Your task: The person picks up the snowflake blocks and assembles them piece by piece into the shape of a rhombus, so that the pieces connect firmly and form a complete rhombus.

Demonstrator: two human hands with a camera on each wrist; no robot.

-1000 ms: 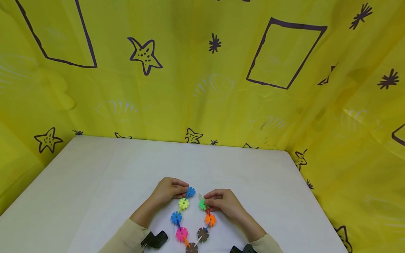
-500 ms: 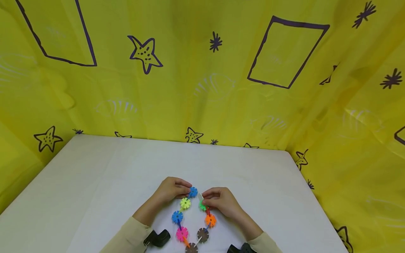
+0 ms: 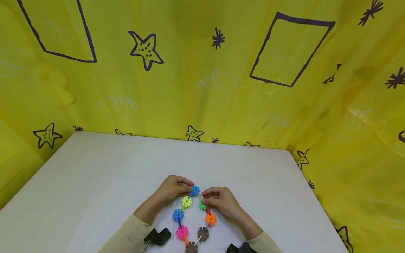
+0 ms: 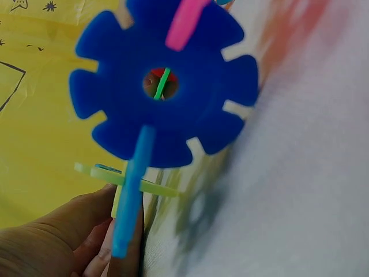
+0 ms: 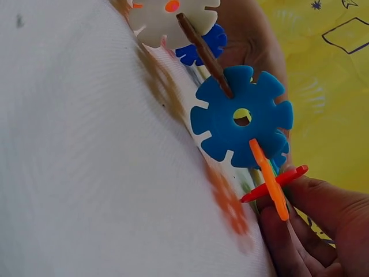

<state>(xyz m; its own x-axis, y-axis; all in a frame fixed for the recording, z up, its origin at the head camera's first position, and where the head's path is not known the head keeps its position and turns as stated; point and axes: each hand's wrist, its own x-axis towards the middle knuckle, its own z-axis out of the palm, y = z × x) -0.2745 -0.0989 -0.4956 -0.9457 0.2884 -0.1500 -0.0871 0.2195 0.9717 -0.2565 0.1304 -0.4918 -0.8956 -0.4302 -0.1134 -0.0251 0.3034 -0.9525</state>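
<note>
A chain of slotted snowflake discs bends into a near ring on the table. My left hand [image 3: 171,189] pinches the blue snowflake disc [image 3: 195,190] at its top left end. My right hand [image 3: 224,201] grips the green snowflake disc [image 3: 201,205] and the white snowflake disc [image 3: 200,195] at the other end, partly hidden by fingers. Whether blue and white touch I cannot tell. Down the sides run a yellow disc [image 3: 186,201], a pink disc [image 3: 182,232] and an orange disc [image 3: 210,219]. Close to the wrist cameras stand a dark blue disc [image 4: 118,86] and a blue disc [image 5: 216,130].
The white table [image 3: 133,158] extends behind and beside both hands. A yellow curtain [image 3: 177,88] with drawn stars borders its back and sides. Black wrist cameras, one on the left sleeve [image 3: 126,233], sit near the chain. A brown disc [image 3: 191,247] lies by the bottom frame edge.
My left hand has moved right with the blue disc, narrowing the gap to the white disc. The right hand has shifted slightly left and up.
</note>
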